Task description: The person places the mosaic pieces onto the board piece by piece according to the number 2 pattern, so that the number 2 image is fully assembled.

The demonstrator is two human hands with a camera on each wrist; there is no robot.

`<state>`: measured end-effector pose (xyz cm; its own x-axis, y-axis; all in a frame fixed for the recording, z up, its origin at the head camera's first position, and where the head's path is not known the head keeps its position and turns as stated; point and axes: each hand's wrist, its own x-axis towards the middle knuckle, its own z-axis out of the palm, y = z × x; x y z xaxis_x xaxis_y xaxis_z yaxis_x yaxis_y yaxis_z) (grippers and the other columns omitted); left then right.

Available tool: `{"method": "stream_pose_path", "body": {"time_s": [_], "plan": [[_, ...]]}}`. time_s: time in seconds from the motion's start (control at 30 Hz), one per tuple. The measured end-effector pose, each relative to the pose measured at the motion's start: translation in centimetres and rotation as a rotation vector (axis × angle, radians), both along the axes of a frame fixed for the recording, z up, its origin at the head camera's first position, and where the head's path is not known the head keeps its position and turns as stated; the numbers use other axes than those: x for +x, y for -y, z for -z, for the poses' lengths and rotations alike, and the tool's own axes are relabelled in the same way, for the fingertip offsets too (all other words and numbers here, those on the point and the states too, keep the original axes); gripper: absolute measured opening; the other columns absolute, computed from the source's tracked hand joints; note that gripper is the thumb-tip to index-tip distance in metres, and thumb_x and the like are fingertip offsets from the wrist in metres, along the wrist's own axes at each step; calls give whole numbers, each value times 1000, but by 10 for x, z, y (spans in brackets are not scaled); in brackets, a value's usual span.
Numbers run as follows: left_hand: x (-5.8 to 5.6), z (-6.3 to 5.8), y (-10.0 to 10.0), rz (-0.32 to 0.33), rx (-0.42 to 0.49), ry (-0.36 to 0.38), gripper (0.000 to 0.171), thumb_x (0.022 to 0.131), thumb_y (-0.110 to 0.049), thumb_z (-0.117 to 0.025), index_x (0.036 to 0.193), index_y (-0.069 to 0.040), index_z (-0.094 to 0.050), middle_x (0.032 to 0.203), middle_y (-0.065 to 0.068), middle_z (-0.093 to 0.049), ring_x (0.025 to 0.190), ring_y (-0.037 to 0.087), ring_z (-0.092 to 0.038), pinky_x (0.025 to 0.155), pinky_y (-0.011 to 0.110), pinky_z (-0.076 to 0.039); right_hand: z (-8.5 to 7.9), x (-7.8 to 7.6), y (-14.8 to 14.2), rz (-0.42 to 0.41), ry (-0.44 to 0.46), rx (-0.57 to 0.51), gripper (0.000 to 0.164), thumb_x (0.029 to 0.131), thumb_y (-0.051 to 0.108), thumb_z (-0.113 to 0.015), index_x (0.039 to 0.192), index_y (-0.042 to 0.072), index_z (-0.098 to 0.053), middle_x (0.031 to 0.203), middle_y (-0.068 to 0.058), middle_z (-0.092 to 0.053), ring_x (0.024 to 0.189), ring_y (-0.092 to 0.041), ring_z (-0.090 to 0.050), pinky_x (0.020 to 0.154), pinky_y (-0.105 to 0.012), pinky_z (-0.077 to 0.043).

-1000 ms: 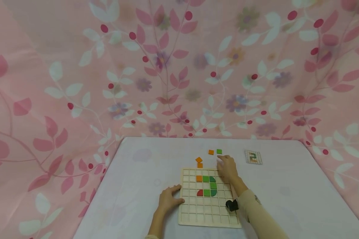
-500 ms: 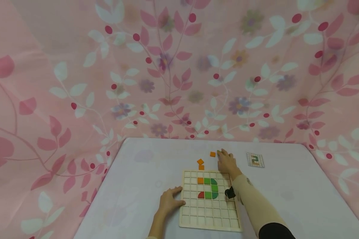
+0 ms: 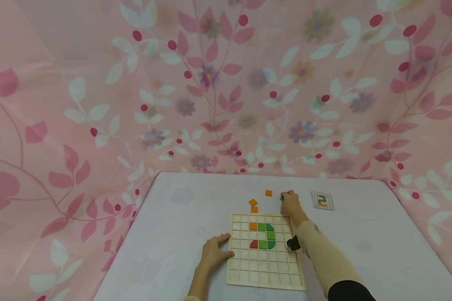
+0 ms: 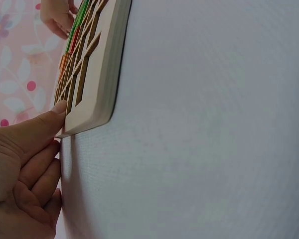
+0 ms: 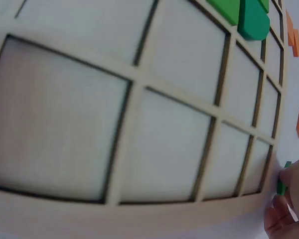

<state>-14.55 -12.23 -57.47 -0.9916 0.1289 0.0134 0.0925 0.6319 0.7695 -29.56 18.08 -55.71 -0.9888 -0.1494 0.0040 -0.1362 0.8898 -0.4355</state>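
Note:
A wooden grid board [image 3: 265,267] lies flat on the table with orange, green and red tiles set in its squares. My left hand [image 3: 212,252] holds its left edge; in the left wrist view the thumb [image 4: 45,124] lies on the rim, the other fingers curled below. Beyond the board's far right corner, my right hand [image 3: 291,205] pinches a green tile [image 3: 282,198]. In the right wrist view that green tile [image 5: 281,185] shows between thumb and fingers, partly covered by them.
Loose orange square tiles [image 3: 268,193] lie behind the board, two close together near its far edge. A small pattern card [image 3: 322,200] with a coloured figure lies at the back right. A flowered pink cloth [image 3: 226,104] hangs behind the table.
My right hand reached out to the green tile on the table, took hold of it and drew it slightly right and nearer. The left hand stays at the board's edge.

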Motion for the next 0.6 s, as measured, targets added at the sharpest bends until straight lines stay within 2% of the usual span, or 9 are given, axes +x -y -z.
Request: {"method": "stream_pose_path", "body": {"time_s": [0.07,0.13,0.2,0.27,0.33,0.43,0.53,0.6], "plan": [[0,0,0,-3,-8,0,60,65,-21,-82,119,-5,-63,125,18,-59,119,44,-50,98,63,-33,3,3,-4,34,-22,-58,33,86,0,-52,117,-12,-54,113,-33,-49,100,-46,-49,82,-50,-48],[0,0,-1,-3,-14,-7,60,65,-21,-82,119,-5,-64,124,17,-60,118,44,-51,98,63,-33,3,5,-8,56,-28,-105,27,88,4,-50,108,-13,-57,98,-29,-54,84,-38,-53,70,-42,-50],[-1,1,-1,1,-22,-16,60,65,-20,-83,119,-4,-64,123,17,-61,117,43,-52,97,64,-33,1,7,-13,81,-10,-156,25,86,7,-52,101,-13,-58,85,-22,-55,69,-29,-50,57,-35,-45],[-2,1,0,3,-24,-14,60,65,-20,-83,119,-4,-63,124,17,-60,118,42,-52,98,63,-33,0,7,-16,109,33,-198,23,84,10,-54,95,-10,-58,77,-17,-55,61,-23,-46,51,-31,-38],[-2,2,0,4,-22,-13,60,65,-20,-83,119,-4,-63,124,17,-60,118,43,-52,98,63,-33,-1,7,-19,121,55,-210,27,81,12,-57,96,-11,-58,79,-18,-57,61,-22,-48,51,-30,-41],[-2,2,0,1,-17,-2,60,65,-21,-82,120,-5,-63,125,17,-60,119,42,-51,99,62,-33,-1,7,-20,121,70,-232,34,79,11,-59,102,-13,-59,91,-23,-61,73,-27,-55,62,-36,-49],[-1,2,0,2,-10,4,60,65,-20,-83,119,-5,-64,125,16,-60,119,41,-52,98,61,-36,1,9,-18,97,43,-279,38,80,9,-62,110,-14,-58,102,-27,-62,88,-33,-59,75,-43,-52],[-1,2,-1,3,-6,5,60,65,-20,-83,119,-5,-64,124,16,-60,119,42,-52,98,61,-35,-1,14,-14,79,18,-342,37,82,7,-64,111,-14,-58,104,-27,-61,92,-36,-59,78,-44,-52]]}}
